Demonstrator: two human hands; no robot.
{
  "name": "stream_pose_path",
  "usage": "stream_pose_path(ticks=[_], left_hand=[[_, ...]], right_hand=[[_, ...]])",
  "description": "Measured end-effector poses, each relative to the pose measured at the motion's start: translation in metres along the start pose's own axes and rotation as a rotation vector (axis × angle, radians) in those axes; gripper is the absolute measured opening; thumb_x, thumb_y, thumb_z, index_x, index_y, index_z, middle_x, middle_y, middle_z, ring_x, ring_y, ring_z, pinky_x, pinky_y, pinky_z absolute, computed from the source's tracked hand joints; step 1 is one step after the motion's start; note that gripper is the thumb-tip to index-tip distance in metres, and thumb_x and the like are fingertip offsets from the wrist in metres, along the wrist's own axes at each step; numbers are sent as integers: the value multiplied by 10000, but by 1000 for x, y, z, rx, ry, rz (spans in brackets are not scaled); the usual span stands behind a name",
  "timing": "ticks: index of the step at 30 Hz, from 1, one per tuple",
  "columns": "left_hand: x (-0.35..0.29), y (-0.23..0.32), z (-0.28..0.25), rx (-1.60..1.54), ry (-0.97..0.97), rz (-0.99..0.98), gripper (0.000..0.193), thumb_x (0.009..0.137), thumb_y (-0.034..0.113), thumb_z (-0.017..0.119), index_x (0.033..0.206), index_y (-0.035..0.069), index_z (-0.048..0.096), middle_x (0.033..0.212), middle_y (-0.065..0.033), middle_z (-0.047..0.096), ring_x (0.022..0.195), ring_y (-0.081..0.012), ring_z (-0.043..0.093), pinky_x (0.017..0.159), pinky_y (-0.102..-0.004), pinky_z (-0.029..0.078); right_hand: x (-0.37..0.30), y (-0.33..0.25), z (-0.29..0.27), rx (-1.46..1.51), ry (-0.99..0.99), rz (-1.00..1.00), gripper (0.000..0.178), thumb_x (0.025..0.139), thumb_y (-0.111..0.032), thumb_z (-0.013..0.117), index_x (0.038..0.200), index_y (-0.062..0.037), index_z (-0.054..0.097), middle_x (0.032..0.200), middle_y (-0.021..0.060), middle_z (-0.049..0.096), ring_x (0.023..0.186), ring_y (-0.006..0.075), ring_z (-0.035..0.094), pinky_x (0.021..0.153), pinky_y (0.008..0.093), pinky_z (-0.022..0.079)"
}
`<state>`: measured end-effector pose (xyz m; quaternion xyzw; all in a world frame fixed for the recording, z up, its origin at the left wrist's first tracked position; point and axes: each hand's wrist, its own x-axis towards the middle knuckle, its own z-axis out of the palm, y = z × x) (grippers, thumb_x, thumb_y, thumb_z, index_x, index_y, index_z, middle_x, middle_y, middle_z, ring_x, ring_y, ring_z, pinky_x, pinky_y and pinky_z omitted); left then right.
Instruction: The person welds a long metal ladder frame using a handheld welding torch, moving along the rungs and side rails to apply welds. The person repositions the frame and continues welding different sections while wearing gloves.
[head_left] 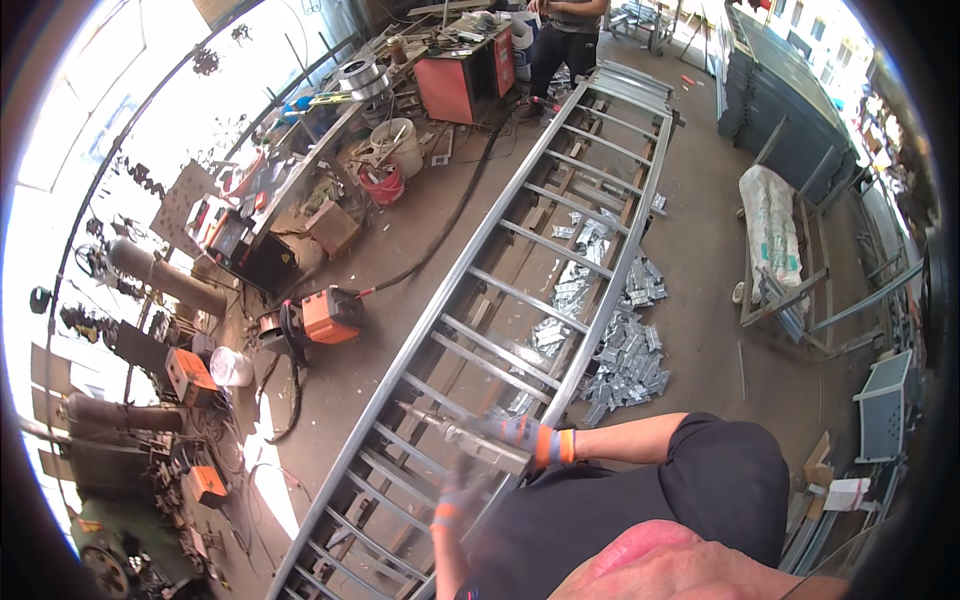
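Note:
My right hand [530, 437], in a grey glove with an orange cuff, is closed on a long grey metal piece [482, 444] with a narrow tip pointing left. Its exact kind I cannot make out. Close below it is my left hand [455, 492], gloved alike and smeared by motion; whether it touches the piece I cannot tell. Both hands are over the near part of a long silver metal frame [487, 250] with ladder-like rungs, which runs from the lower left to the upper right.
Small silver metal parts [628, 365] lie heaped right of the frame. An orange-and-black machine [332, 314] stands left, its black cable running along the floor. A red cabinet [455, 85] and another person [568, 45] are at the far end. A wrapped bundle [772, 225] rests right.

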<state>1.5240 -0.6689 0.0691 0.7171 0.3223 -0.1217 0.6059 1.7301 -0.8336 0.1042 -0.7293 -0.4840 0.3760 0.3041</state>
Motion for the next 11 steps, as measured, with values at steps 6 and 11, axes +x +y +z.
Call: stream_pose_path(ticks=[6,11], left_hand=[[-65,-168,-175,-202,402,-104,675,1010,402,623,1551,42,440,1472,-220,596,1323,-353,609,1064,-458,532],[-146,-318,-260,241,798,-600,907,878,614,667,1521,-2,497,1509,-333,518,1467,-446,440,1206,-516,362]], right_hand=[[-36,-44,56,-40,-42,379,688,904,-394,779,1444,-48,530,1339,122,623,1248,252,615,1044,416,526],[-76,-107,118,16,-11,534,699,924,-407,781,1462,-49,514,1381,111,612,1284,228,605,1078,415,521]])
